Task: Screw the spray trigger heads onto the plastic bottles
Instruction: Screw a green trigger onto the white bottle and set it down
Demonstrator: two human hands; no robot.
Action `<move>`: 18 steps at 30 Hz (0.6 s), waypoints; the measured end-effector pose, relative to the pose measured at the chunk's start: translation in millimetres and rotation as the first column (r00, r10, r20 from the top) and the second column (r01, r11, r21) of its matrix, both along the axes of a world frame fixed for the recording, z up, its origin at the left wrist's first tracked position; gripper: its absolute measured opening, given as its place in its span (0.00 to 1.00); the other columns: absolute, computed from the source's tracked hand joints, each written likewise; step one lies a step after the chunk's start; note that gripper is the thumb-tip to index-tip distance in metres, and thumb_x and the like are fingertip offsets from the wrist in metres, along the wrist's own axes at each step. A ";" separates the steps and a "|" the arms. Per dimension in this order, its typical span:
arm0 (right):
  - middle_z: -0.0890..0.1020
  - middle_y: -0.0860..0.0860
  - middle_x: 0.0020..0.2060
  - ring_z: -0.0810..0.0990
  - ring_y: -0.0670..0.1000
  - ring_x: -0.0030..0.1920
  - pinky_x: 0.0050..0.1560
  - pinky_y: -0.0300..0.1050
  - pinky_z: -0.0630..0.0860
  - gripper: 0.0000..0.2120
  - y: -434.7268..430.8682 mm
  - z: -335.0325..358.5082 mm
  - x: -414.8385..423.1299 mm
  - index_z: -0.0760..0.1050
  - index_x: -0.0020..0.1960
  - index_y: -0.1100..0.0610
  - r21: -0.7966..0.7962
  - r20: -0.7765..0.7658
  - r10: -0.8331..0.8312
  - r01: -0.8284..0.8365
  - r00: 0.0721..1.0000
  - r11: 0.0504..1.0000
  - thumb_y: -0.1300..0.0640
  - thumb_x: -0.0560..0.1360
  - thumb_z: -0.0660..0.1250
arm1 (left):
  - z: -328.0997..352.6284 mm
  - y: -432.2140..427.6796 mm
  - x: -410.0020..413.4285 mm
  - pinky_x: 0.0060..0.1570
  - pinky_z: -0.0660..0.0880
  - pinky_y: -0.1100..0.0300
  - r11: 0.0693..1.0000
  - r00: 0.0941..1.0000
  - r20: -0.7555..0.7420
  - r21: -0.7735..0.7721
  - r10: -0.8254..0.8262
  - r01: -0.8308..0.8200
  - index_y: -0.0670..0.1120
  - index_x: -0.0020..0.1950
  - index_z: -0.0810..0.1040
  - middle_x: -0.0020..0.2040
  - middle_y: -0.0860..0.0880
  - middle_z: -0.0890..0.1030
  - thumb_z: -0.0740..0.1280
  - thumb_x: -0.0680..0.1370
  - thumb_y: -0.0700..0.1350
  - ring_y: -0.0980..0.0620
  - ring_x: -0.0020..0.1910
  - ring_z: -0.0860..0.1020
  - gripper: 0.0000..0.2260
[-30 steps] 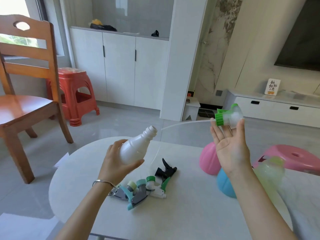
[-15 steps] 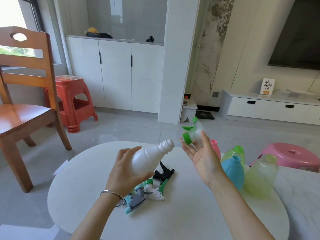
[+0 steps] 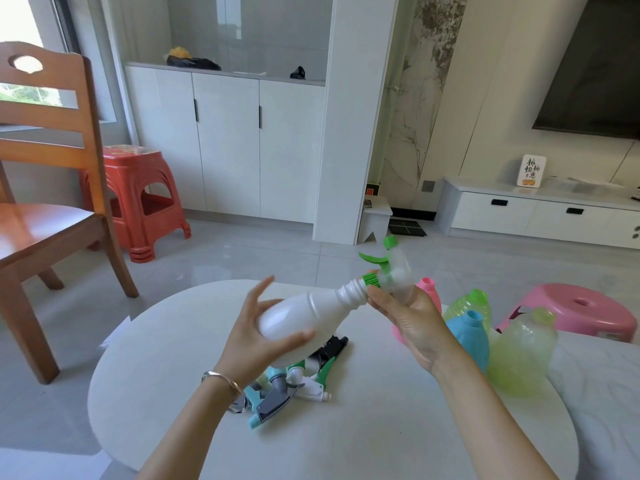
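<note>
At frame centre above the table (image 3: 381, 438), left hand (image 3: 256, 336) grips the tilted white bottle (image 3: 311, 315) while right hand (image 3: 412, 320) holds the green trigger head (image 3: 388, 271) against its threaded neck

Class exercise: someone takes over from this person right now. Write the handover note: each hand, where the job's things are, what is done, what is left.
Left hand: holds the white bottle tilted, neck toward the right.
Right hand: holds the green trigger head, its collar at the bottle's neck; threads still show, so not screwed on.
On the table: loose trigger heads; pink, blue and two green bottles, all uncapped.
Done: no bottle finished.
Left: screw this head on, then fit the rest.
</note>
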State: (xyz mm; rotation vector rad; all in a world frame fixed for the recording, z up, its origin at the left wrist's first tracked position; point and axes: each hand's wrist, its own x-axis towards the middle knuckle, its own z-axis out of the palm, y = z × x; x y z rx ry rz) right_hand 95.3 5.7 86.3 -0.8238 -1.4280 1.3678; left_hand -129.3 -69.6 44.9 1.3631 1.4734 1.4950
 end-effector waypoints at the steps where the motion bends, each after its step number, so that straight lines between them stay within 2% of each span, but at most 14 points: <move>1: 0.85 0.47 0.46 0.81 0.48 0.54 0.58 0.42 0.73 0.20 0.4 0.6 1.6 0.83 0.47 0.51 0.009 0.015 0.001 -0.001 1.000 1.000 0.45 0.57 0.77 | -0.9 1.1 -0.6 0.44 0.77 0.67 0.999 0.992 0.121 -0.008 0.034 -0.033 0.66 0.69 0.60 0.57 0.57 0.76 0.77 0.51 0.61 0.61 0.51 0.79 0.49; 3: 0.86 0.46 0.45 0.82 0.44 0.51 0.51 0.35 0.74 0.20 -1.2 -0.8 1.8 0.83 0.46 0.50 0.032 0.051 0.002 -0.004 0.999 0.999 0.44 0.57 0.77 | -0.8 4.2 -1.4 0.54 0.77 0.56 0.997 0.944 0.321 -0.043 0.075 -0.064 0.60 0.71 0.60 0.61 0.51 0.74 0.78 0.49 0.62 0.52 0.56 0.77 0.53; 4: 0.86 0.46 0.45 0.82 0.44 0.51 0.51 0.35 0.74 0.21 -2.5 -2.4 0.6 0.82 0.47 0.51 0.036 0.060 -0.004 0.001 0.998 0.999 0.44 0.57 0.77 | -0.7 5.7 -1.5 0.56 0.76 0.53 0.997 0.923 0.381 -0.069 0.063 -0.039 0.56 0.70 0.63 0.62 0.47 0.75 0.79 0.47 0.63 0.49 0.57 0.77 0.54; 6: 0.86 0.47 0.45 0.81 0.47 0.53 0.57 0.42 0.73 0.24 -5.8 -4.6 -2.2 0.82 0.48 0.52 0.039 0.058 -0.023 0.021 0.998 0.999 0.42 0.57 0.77 | -0.2 5.5 -1.9 0.48 0.79 0.54 0.989 0.876 0.482 -0.134 0.011 0.061 0.48 0.63 0.74 0.57 0.41 0.80 0.76 0.50 0.68 0.48 0.51 0.81 0.46; 8: 0.85 0.48 0.44 0.81 0.50 0.54 0.62 0.49 0.72 0.22 -7.8 -3.6 -2.9 0.83 0.46 0.51 0.039 0.038 -0.050 0.048 0.998 0.998 0.41 0.56 0.77 | 1.8 2.3 -0.3 0.37 0.81 0.53 0.961 0.824 0.567 -0.218 -0.018 0.171 0.50 0.53 0.80 0.48 0.42 0.85 0.67 0.59 0.73 0.47 0.43 0.84 0.34; 10: 0.86 0.46 0.40 0.82 0.50 0.51 0.62 0.51 0.73 0.15 -8.3 -1.8 -2.6 0.83 0.42 0.44 0.041 0.015 -0.082 0.081 0.997 0.996 0.43 0.56 0.77 | 0.3 2.7 0.0 0.33 0.81 0.51 0.940 0.832 0.554 -0.271 -0.022 0.205 0.52 0.50 0.81 0.45 0.42 0.85 0.60 0.63 0.72 0.44 0.41 0.85 0.29; 11: 0.86 0.44 0.38 0.83 0.47 0.48 0.61 0.49 0.74 0.10 -8.8 -1.3 -2.9 0.83 0.39 0.39 0.041 -0.005 -0.103 0.103 0.995 0.994 0.46 0.58 0.76 | -1.1 3.9 -0.5 0.34 0.81 0.52 0.942 0.844 0.536 -0.267 -0.030 0.203 0.52 0.51 0.80 0.46 0.43 0.83 0.61 0.66 0.70 0.45 0.42 0.85 0.26; 13: 0.85 0.42 0.35 0.83 0.43 0.42 0.59 0.48 0.75 0.12 -8.8 -2.5 -3.7 0.80 0.36 0.33 0.020 -0.076 -0.126 0.128 0.989 0.992 0.53 0.63 0.74 | -0.8 6.2 -1.2 0.40 0.81 0.55 0.955 0.844 0.528 -0.189 -0.099 0.230 0.47 0.56 0.78 0.51 0.43 0.82 0.67 0.69 0.63 0.47 0.47 0.83 0.24; 15: 0.85 0.42 0.34 0.82 0.44 0.41 0.58 0.48 0.75 0.18 -9.3 -5.0 -4.2 0.80 0.35 0.33 -0.003 -0.118 -0.127 0.127 0.985 0.992 0.58 0.68 0.72 | 1.8 6.3 -3.0 0.45 0.79 0.62 0.947 0.846 0.492 -0.115 -0.207 0.299 0.43 0.60 0.75 0.52 0.47 0.84 0.73 0.69 0.57 0.51 0.52 0.82 0.26; 16: 0.85 0.42 0.34 0.81 0.46 0.43 0.58 0.49 0.75 0.18 -9.7 -5.2 -5.1 0.80 0.35 0.33 -0.003 -0.132 -0.119 0.120 0.984 0.993 0.59 0.68 0.72 | 0.5 7.6 -5.1 0.46 0.79 0.64 0.939 0.843 0.479 -0.100 -0.245 0.329 0.44 0.60 0.76 0.51 0.49 0.85 0.73 0.67 0.56 0.53 0.51 0.82 0.26; 18: 0.85 0.43 0.34 0.81 0.49 0.46 0.57 0.49 0.75 0.17 -10.2 -6.0 -6.4 0.81 0.37 0.34 0.003 -0.142 -0.106 0.107 0.984 0.994 0.58 0.69 0.72 | -0.6 5.3 -7.0 0.43 0.80 0.60 0.921 0.827 0.507 -0.148 -0.243 0.361 0.52 0.57 0.77 0.47 0.50 0.86 0.68 0.70 0.62 0.52 0.49 0.84 0.21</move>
